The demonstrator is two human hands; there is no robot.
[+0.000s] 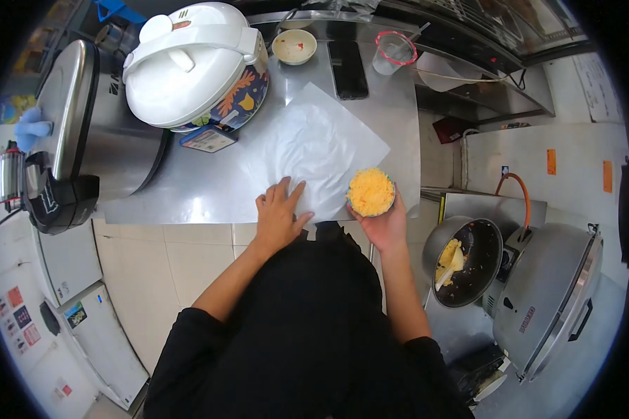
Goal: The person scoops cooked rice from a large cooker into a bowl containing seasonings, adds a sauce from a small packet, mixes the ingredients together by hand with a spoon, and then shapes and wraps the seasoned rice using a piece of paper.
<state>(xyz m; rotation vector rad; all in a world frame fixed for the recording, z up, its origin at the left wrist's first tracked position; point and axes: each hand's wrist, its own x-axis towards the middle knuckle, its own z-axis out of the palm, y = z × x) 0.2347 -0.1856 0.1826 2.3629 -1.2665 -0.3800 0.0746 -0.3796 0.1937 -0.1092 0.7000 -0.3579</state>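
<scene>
In my right hand (pixel 383 222) is a small bowl heaped with yellow rice (pixel 371 191), held over the right front edge of a steel table (pixel 204 194). My left hand (pixel 280 214) rests with fingers apart on the front left part of a sheet of white paper (pixel 314 141), which lies creased on the table. Nothing shows in its grip. The paper's far corner points away from me, and its right corner lies just beyond the bowl.
A white rice cooker (pixel 188 73) and a large steel container (pixel 115 131) stand at left. Behind the paper are a small bowl (pixel 294 47), a black phone (pixel 348 70) and a plastic cup (pixel 394 52). At right, a metal pot (pixel 469 262) holds yellow food beside a lidded grey appliance (pixel 542 293).
</scene>
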